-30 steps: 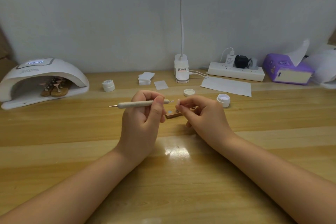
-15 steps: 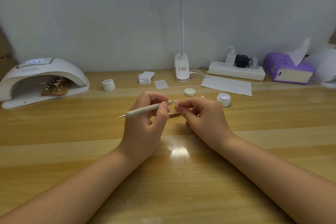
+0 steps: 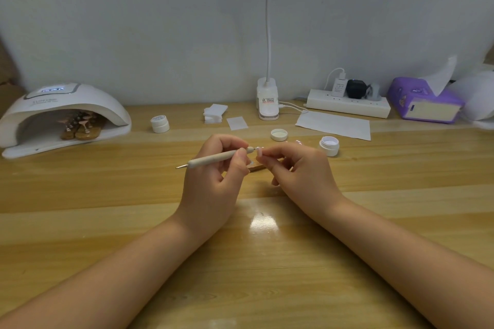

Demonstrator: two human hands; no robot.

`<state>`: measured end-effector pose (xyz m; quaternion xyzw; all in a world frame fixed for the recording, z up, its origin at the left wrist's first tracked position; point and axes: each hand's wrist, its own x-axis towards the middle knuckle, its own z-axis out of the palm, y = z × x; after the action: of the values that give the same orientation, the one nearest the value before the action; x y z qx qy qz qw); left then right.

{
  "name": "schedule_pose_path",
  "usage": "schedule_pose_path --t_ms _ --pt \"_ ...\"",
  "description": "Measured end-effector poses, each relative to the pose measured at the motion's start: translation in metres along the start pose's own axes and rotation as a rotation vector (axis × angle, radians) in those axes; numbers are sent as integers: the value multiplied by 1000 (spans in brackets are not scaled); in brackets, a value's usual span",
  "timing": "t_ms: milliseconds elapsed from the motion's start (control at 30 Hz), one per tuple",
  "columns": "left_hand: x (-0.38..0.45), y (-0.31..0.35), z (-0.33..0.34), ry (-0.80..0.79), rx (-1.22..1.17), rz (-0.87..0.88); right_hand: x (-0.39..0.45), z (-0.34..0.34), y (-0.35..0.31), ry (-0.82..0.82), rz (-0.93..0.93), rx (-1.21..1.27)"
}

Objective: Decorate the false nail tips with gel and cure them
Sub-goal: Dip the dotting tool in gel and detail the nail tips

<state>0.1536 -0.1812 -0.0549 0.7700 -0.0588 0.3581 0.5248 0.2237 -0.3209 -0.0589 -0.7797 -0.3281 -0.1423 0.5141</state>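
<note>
My left hand [image 3: 213, 181] pinches a cream dotting pen [image 3: 213, 159] near its right tip, and that tip touches a pale false nail tip [image 3: 259, 151]. My right hand [image 3: 299, 171] pinches the nail tip on its small wooden stand [image 3: 258, 167], which shows between the hands. An open gel jar [image 3: 329, 145] stands just right of my right hand, its lid [image 3: 278, 134] lying behind. The white curing lamp [image 3: 64, 112] at far left holds several nail tips on stands [image 3: 80, 125] inside.
A shut white jar [image 3: 159, 123], a stack of white wipes [image 3: 214, 113], one loose wipe [image 3: 237, 123] and a paper sheet [image 3: 335, 125] lie behind the hands. A desk lamp base [image 3: 267, 104], power strip [image 3: 347, 105] and purple tissue box [image 3: 425, 104] line the wall.
My left hand has tilted the pen so its free end drops left, and brought its tip against the nail tip. My right hand has raised the nail tip slightly.
</note>
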Motion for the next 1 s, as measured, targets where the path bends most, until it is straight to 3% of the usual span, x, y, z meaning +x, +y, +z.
schedule_pose_path --t_ms 1000 --pt "0 -2 1 14 -28 43 0 0 2 -6 -42 -69"
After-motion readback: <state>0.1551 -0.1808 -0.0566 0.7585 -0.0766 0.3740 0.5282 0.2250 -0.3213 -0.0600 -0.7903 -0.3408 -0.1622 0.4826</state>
